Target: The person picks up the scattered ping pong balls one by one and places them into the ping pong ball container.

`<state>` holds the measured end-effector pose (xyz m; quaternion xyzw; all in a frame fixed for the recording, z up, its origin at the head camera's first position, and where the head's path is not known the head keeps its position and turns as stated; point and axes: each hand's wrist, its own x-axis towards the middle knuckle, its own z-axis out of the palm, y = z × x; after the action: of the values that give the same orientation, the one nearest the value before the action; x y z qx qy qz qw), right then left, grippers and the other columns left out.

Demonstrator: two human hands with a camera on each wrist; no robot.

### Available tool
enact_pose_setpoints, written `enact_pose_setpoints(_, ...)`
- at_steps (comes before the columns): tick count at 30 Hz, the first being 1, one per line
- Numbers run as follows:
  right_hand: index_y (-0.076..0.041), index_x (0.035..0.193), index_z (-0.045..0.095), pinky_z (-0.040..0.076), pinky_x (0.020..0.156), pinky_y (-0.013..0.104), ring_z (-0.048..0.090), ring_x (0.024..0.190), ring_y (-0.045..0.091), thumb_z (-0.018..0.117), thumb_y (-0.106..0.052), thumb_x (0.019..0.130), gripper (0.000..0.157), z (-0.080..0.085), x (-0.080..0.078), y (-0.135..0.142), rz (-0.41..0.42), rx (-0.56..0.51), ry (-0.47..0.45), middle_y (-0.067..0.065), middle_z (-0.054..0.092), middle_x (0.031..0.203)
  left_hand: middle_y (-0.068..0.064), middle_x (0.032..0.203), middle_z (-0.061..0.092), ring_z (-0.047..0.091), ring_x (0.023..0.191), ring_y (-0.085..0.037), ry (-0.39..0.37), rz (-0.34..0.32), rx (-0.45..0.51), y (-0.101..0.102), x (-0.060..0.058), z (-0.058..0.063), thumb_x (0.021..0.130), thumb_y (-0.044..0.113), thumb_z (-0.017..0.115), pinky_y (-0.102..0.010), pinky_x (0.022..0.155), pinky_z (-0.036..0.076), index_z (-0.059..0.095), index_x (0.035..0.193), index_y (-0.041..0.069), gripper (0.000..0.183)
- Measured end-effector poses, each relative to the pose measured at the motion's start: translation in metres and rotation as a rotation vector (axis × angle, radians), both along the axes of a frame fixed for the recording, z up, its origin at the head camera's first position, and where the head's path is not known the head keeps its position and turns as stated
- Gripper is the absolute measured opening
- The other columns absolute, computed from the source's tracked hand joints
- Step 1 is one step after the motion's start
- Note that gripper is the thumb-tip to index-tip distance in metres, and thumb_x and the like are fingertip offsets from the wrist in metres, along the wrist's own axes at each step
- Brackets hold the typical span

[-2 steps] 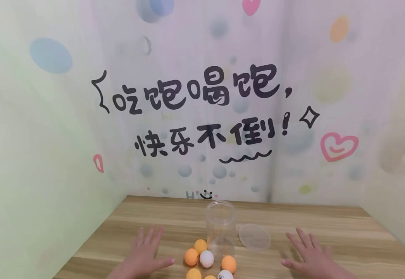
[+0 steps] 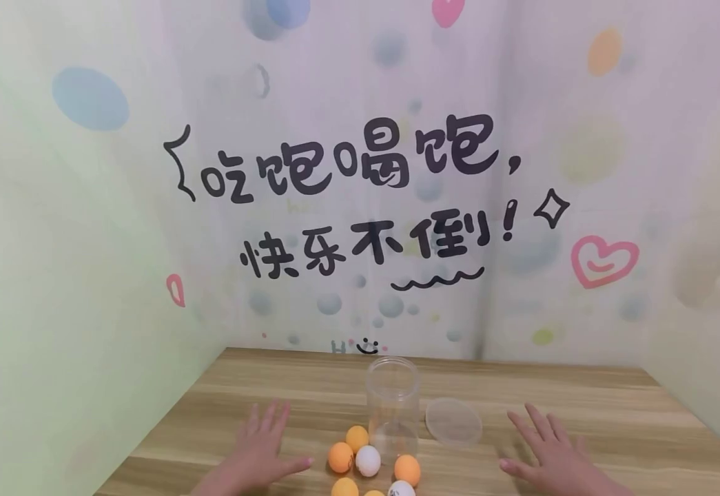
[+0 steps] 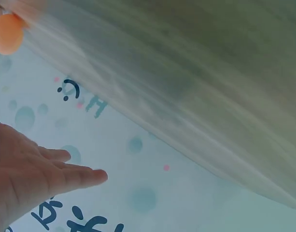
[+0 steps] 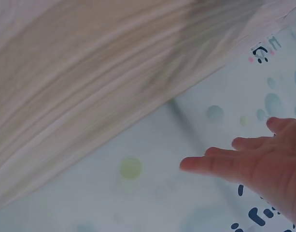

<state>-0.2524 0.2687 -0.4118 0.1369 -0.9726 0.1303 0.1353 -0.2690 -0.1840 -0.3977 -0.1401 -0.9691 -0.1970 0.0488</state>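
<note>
My left hand is spread at the left of the table, fingers straight, holding nothing. Its thumb points toward several orange and white table tennis balls, such as an orange ball and a white ball, lying near the front middle. On the right, my right hand is likewise spread and holds nothing. Behind the balls a clear plastic jar stands upright with its top uncovered. A clear round lid lies flat to the right of the jar, between it and my right hand. The bottom edge of the head view cuts off the nearest balls.
The wood-grain table meets a pale printed curtain with dark lettering at the back. Pale walls also stand on the left and right sides. In the left wrist view an orange ball shows at the upper corner.
</note>
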Motion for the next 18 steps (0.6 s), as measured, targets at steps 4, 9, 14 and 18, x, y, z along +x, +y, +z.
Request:
enact_pose_setpoints(4, -0.015, 0.134, 0.040, 0.034, 0.076, 0.071, 0.038, 0.112, 0.057, 0.068, -0.048, 0.075, 0.073, -0.006, -0.004, -0.001, 0.080, -0.004, 0.168, 0.026, 0.038, 0.133, -0.024, 0.148, 0.017, 0.016, 0.131, -0.051, 0.027, -0.050, 0.085, 0.010, -0.006, 0.007, 0.075, 0.064, 0.059, -0.068, 0.098, 0.016, 0.016, 0.145, 0.002, 0.102)
enact_pose_setpoints(9, -0.014, 0.126, 0.049, 0.046, 0.070, 0.054, 0.054, 0.099, 0.044, 0.072, -0.051, 0.070, 0.071, -0.009, -0.012, -0.007, 0.291, 0.070, 0.420, 0.025, 0.051, 0.121, -0.020, 0.148, 0.020, 0.021, 0.133, -0.043, 0.073, -0.146, 0.200, 0.025, -0.016, 0.011, 0.080, 0.061, 0.056, -0.062, 0.101, 0.021, 0.017, 0.145, 0.004, 0.095)
enact_pose_setpoints(14, -0.016, 0.126, 0.052, 0.050, 0.067, 0.037, 0.058, 0.095, 0.029, 0.068, -0.054, 0.072, 0.068, -0.005, -0.014, -0.024, 0.505, 0.145, 0.578, 0.009, 0.039, 0.140, -0.015, 0.150, 0.019, 0.021, 0.134, -0.039, 0.107, -0.204, 0.295, 0.046, -0.026, 0.019, 0.081, 0.058, 0.056, -0.061, 0.102, 0.022, 0.013, 0.147, 0.014, 0.090)
enact_pose_setpoints(18, -0.015, 0.129, 0.050, 0.049, 0.070, 0.033, 0.057, 0.100, 0.028, 0.067, -0.046, 0.078, 0.062, -0.002, -0.012, -0.040, 0.664, 0.117, 0.484, 0.006, 0.038, 0.141, -0.013, 0.150, 0.020, 0.021, 0.134, -0.040, 0.114, -0.253, 0.395, 0.065, -0.033, 0.028, 0.083, 0.051, 0.059, -0.064, 0.100, 0.022, 0.013, 0.147, 0.023, 0.084)
